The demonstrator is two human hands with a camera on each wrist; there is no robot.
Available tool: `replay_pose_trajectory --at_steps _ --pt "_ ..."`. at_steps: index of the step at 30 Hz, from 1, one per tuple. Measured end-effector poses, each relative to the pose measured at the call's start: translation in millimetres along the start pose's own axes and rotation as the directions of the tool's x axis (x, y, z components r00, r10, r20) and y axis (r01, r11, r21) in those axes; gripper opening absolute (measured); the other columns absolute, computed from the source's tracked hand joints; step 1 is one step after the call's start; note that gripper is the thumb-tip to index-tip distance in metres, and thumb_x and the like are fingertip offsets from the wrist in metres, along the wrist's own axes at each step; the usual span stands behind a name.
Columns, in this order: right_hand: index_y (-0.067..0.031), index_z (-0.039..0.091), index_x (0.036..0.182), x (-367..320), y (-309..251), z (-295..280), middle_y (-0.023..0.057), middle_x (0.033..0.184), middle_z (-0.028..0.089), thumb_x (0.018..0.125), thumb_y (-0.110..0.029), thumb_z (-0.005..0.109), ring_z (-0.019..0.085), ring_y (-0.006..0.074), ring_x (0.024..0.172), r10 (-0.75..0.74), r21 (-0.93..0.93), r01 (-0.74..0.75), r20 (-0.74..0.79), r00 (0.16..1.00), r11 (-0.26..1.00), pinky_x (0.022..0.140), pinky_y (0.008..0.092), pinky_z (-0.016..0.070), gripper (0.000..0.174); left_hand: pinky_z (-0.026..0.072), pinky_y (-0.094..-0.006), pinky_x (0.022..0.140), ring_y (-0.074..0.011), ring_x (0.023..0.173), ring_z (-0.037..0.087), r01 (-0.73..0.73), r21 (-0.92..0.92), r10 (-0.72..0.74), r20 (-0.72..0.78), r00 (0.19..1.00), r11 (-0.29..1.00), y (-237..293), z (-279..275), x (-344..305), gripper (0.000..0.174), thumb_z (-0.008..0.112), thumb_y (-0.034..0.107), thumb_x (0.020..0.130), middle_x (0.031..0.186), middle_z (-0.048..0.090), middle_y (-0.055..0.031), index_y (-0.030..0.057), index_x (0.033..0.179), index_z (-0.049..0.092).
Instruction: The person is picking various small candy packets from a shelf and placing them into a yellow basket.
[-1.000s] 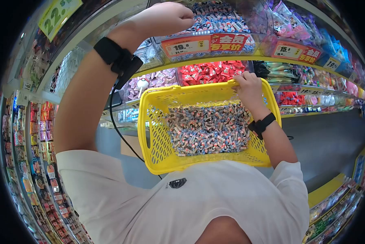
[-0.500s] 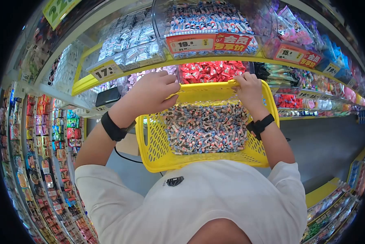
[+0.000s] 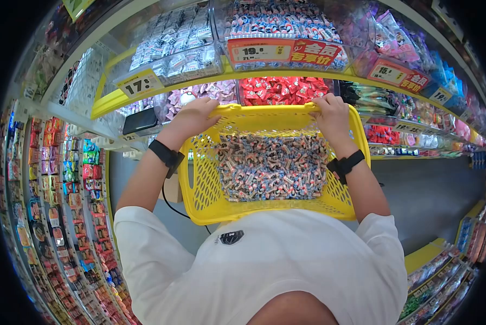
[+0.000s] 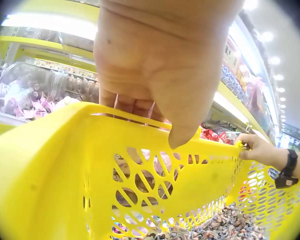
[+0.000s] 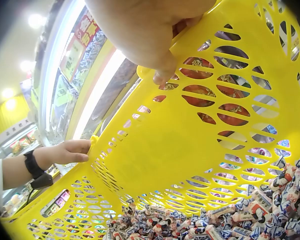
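Observation:
A yellow plastic basket (image 3: 199,189) with a perforated wall is held in front of the body, its near side against the white shirt. Wrapped candies (image 3: 275,168) in white, blue and red paper cover its bottom. My left hand (image 3: 195,116) grips the far rim near the left corner; in the left wrist view its thumb (image 4: 181,134) lies inside the wall and the fingers go over the outer side. My right hand (image 3: 332,120) grips the same rim near the right corner, its thumb inside too, as the right wrist view shows.
Beyond the basket, a shelf bin holds red-wrapped candies (image 3: 283,91), beside purple packets (image 3: 221,92). Above them a yellow shelf edge (image 3: 199,85) carries clear bins and price tags (image 3: 140,83). A black phone-like object (image 3: 140,122) lies at left. Racks of packaged snacks (image 3: 53,162) line the left side.
My left hand has come down from the upper candy bin to the basket's far left rim and taken hold of it. The right hand has kept its grip on the rim.

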State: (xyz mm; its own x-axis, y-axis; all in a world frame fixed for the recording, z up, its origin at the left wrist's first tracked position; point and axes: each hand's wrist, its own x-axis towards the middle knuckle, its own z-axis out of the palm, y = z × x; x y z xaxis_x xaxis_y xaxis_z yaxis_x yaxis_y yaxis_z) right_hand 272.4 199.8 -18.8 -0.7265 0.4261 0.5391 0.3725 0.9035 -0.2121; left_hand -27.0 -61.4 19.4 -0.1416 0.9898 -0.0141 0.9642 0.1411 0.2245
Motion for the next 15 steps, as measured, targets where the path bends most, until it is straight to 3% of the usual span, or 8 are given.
replay_pose_trajectory --at_steps 3,9,15 --pt "-0.0172 0.07 0.095 -0.1 0.2 1.3 0.0002 0.085 0.056 0.066 -0.022 0.082 0.055 0.0222 0.086 -0.001 0.001 0.001 -0.005 1.0 1.0 0.072 0.0394 0.0404 0.032 0.0486 -0.0459 0.079 -0.0354 0.092 0.061 0.032 0.075 -0.04 0.119 0.992 0.997 -4.8 2.2 14.1 0.041 0.067 0.035 0.089 0.097 0.062 -0.0168 0.0035 0.114 0.057" --pt "-0.0171 0.07 0.095 0.6 -0.9 -0.5 0.0001 0.085 0.056 0.066 -0.021 0.082 0.056 0.022 0.086 -0.005 0.009 0.005 -0.004 1.0 1.0 0.073 0.0393 0.0407 0.031 0.0486 -0.0469 0.08 -0.0374 0.093 0.064 0.173 0.073 -0.188 0.361 0.913 0.982 6.3 -5.9 38.9 0.053 0.062 0.052 0.09 0.095 0.065 -0.019 0.0018 0.108 0.062" --pt "-0.0171 0.07 0.095 -0.1 0.2 1.8 -0.0001 0.086 0.057 0.066 -0.021 0.082 0.056 0.022 0.087 -0.004 0.001 0.004 -0.004 1.0 1.0 0.073 0.0396 0.0408 0.032 0.049 -0.0447 0.082 -0.0365 0.095 0.065 0.238 0.033 -0.233 0.368 0.9 0.971 12.6 -9.7 44.9 0.057 0.066 0.057 0.084 0.096 0.069 -0.0201 0.0025 0.1 0.067"
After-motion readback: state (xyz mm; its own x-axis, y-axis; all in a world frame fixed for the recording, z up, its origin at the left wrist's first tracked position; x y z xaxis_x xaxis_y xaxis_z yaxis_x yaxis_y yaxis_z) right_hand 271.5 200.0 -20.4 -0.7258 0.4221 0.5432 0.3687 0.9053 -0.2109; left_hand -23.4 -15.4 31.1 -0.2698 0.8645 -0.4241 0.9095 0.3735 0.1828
